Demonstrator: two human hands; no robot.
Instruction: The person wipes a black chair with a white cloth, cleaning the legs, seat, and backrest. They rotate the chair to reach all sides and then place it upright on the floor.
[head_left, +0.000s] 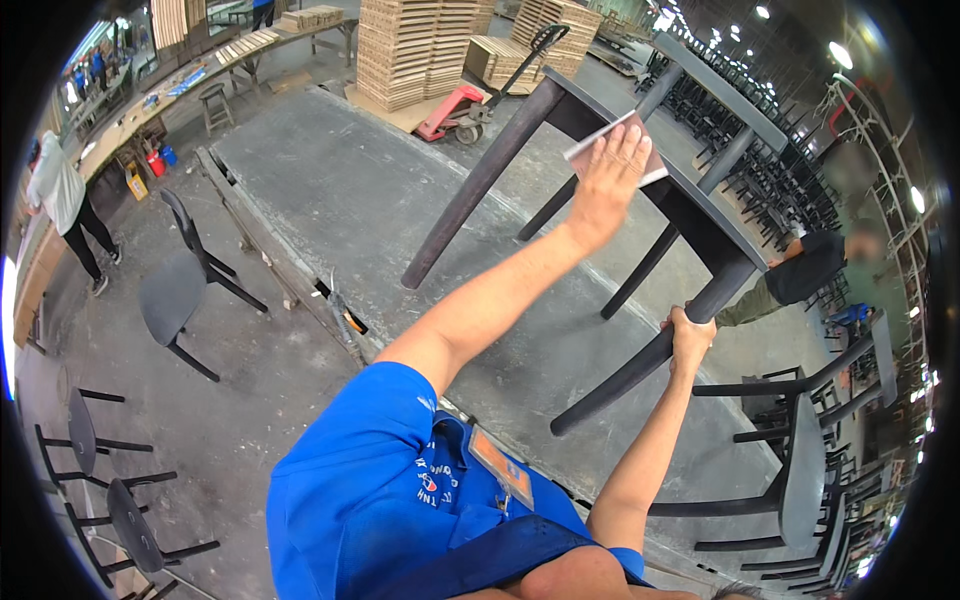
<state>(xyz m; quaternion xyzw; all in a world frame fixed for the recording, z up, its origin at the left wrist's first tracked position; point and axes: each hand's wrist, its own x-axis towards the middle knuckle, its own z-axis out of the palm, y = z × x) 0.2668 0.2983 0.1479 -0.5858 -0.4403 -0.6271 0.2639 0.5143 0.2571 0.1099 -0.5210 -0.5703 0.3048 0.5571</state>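
A black wooden chair (575,113) is at the grey-topped bench in front of me, its legs pointing down toward the bench and its backrest (740,103) on the far side. My left hand (608,185) lies nearly flat, fingers stretched, over a brownish sanding sheet (655,170). It holds the sheet against the rail between the near legs. My right hand (690,337) is wrapped round the upper part of the near right leg (625,383). Its fingertips are partly hidden behind the leg.
Dark chairs stand at left (172,298) and right (803,470). A black-handled tool (347,313) lies at the left edge of the bench (300,160). Beyond are a red pallet jack (452,112) and stacked wooden parts (405,50). People stand at far left (68,190) and right (800,270).
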